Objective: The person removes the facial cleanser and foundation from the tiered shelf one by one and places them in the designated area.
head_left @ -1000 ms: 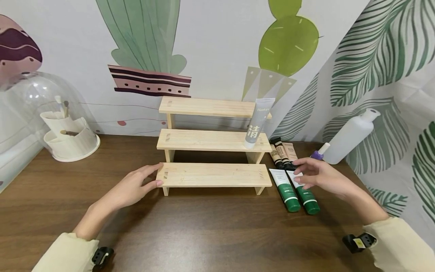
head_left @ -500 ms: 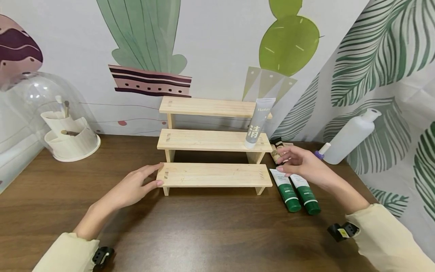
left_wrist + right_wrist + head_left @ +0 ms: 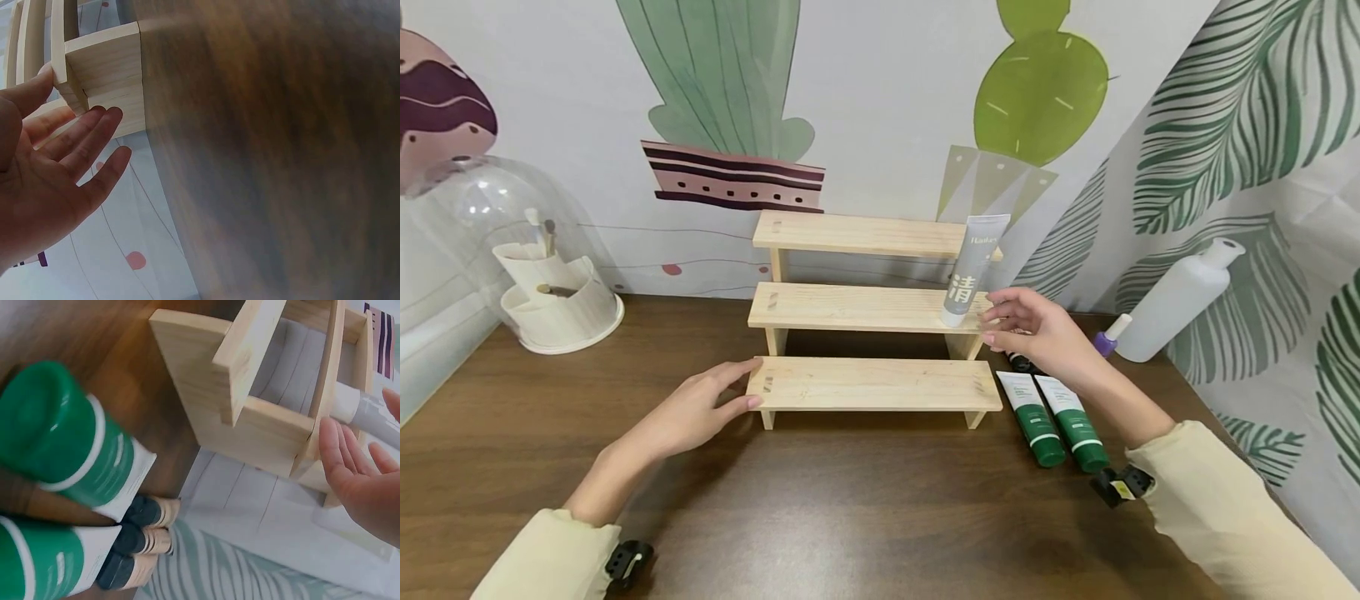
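A three-tier wooden display rack (image 3: 872,383) stands on the table. My left hand (image 3: 703,412) holds the left end of its lowest shelf, thumb at the front corner and index finger at the back one. In the left wrist view, the other fingers of the left hand (image 3: 69,165) reach past the board's end. A grey squeeze tube (image 3: 973,267) stands cap down at the right of the middle shelf. Just right of it is my right hand (image 3: 1037,333), fingers loosely bent and apart from the tube. The right wrist view shows nothing in the right hand (image 3: 369,494).
Two green-and-white tubes (image 3: 1036,425) lie right of the rack. Several small black-capped beige tubes (image 3: 147,540) lie behind them, mostly hidden in the head view. A purple dropper bottle (image 3: 1105,343) and a white bottle (image 3: 1176,304) are farther right. A domed brush holder (image 3: 561,308) stands left.
My right hand has moved left and away from me, from above the green-and-white tubes to beside the grey tube. The left hand stays at the rack's lowest shelf.
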Motion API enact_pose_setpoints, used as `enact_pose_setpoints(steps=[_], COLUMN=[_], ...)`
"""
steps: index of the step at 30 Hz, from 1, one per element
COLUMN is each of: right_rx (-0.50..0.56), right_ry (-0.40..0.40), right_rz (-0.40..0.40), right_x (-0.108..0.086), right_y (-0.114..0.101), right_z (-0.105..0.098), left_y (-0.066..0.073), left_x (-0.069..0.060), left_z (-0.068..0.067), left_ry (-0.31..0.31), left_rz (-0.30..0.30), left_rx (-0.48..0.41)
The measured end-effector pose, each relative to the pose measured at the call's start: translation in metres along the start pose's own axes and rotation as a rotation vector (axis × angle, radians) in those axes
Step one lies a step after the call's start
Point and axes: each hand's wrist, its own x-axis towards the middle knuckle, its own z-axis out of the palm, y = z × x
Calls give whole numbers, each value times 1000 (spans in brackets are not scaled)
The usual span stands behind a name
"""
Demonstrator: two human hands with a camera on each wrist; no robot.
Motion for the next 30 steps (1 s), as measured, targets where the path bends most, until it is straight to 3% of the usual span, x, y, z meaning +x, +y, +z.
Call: enact_pose_setpoints(steps=[11, 30], right_rx=[-16, 33], right_ry=[145, 227], right_rz=[-27, -50], right_x=[21, 32], right_y=[-4, -4], right_z=[14, 28], left_y=[0, -1], left_x=[0, -1], left_z=[0, 0], left_ry=[0, -6], left_rz=[3, -8], left_rx=[-4, -5])
